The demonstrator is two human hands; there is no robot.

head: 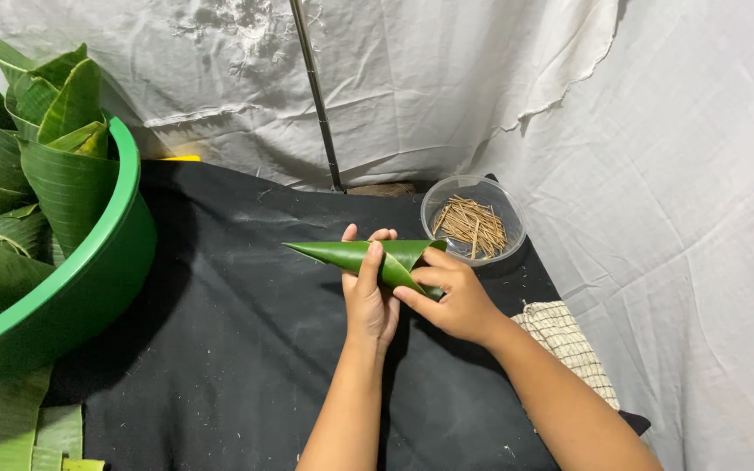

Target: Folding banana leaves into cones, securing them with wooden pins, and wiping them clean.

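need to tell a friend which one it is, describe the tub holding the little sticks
On the black cloth, look just beyond the rolled banana-leaf cone, near the white sheet. There sits a small clear round plastic tub of thin tan sticks, unlike the big green basin of leaves.

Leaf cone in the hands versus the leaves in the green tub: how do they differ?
The leaf cone is rolled tight to a point and lies sideways, gripped by the left hand and right hand. The tub leaves are loosely curled, stand upright in the tub, untouched. Both are green.
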